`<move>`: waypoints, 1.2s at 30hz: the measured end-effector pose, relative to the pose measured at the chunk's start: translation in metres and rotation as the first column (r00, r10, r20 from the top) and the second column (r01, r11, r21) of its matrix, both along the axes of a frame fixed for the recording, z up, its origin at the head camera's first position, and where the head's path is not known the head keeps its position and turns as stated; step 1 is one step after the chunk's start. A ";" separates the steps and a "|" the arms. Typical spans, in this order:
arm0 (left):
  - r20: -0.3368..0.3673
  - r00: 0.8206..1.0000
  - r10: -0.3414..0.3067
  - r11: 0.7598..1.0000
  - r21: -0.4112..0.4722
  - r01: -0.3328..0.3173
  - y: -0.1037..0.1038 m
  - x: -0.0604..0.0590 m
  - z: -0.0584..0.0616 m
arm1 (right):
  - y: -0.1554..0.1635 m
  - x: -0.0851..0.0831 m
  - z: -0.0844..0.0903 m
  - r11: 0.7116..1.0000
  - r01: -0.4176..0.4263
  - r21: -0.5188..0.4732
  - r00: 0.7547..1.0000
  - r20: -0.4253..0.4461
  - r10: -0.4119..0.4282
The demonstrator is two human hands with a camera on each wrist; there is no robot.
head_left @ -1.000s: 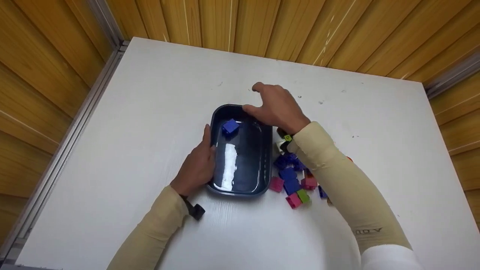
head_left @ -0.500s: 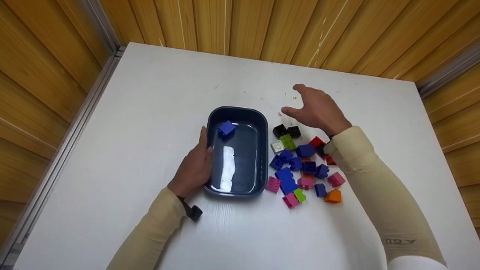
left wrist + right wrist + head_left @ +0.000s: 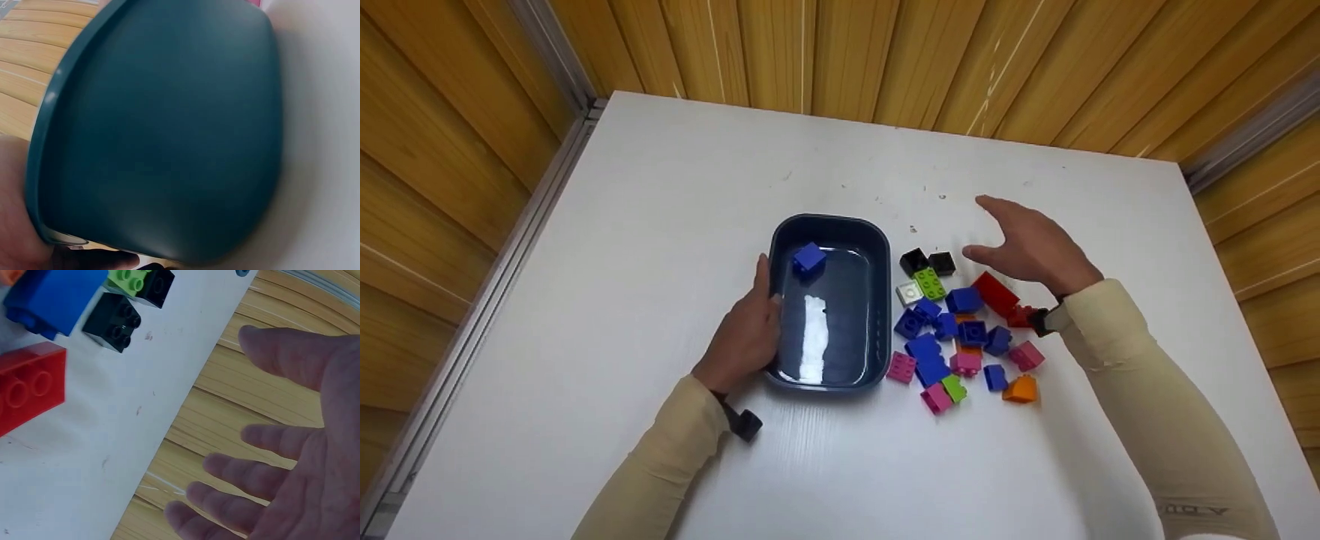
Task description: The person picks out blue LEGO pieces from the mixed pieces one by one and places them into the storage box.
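Note:
A dark blue tub [image 3: 877, 315] stands mid-table with one blue brick [image 3: 808, 257] inside at its far end. My left hand [image 3: 744, 336] holds the tub's left wall, thumb on the rim; the left wrist view shows only that wall [image 3: 169, 140]. My right hand [image 3: 1027, 247] hovers empty with fingers spread, just above a pile of loose bricks. Nearest to it lie a red brick [image 3: 996, 293] [image 3: 28, 391], two black bricks [image 3: 928, 262] [image 3: 112, 323] and a blue one [image 3: 964, 301] [image 3: 53, 298].
The pile right of the tub holds several blue, pink, green, orange and white bricks [image 3: 960, 352]. The white table [image 3: 660, 187] is set into a corner of wood-panelled walls [image 3: 885, 60], with a metal rail [image 3: 472, 315] along its left edge.
My right hand has drawn away from above the tub's far end, moving right and toward me to hover over the brick pile. The left hand and tub stayed put.

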State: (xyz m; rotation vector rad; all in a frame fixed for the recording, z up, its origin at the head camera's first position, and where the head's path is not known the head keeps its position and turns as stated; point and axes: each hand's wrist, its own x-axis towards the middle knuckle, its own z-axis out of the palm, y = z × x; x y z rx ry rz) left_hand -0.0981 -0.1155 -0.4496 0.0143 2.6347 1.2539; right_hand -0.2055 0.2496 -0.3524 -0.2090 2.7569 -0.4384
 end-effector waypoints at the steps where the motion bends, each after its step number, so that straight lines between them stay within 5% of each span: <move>1: -0.002 1.000 0.001 1.000 0.004 -0.001 0.000 0.000 0.000 | 0.002 0.003 -0.002 1.000 0.000 0.010 1.000 0.014 0.000; 14: -0.025 1.000 -0.006 1.000 0.027 0.006 0.002 0.000 -0.003 | 0.018 0.071 -0.040 0.994 -0.113 0.012 0.988 0.103 0.111; 19: -0.021 1.000 -0.006 1.000 0.020 0.007 0.001 0.000 -0.003 | 0.016 0.088 -0.055 0.985 -0.164 0.044 0.986 0.049 0.162; 26: -0.016 1.000 -0.007 1.000 0.014 0.007 0.001 -0.001 -0.002 | 0.014 0.095 -0.067 0.986 -0.157 0.058 0.985 -0.062 0.160; 36: -0.020 1.000 -0.002 1.000 0.012 0.002 -0.001 -0.001 -0.003 | 0.013 0.095 -0.067 0.988 -0.152 0.038 0.983 -0.101 0.155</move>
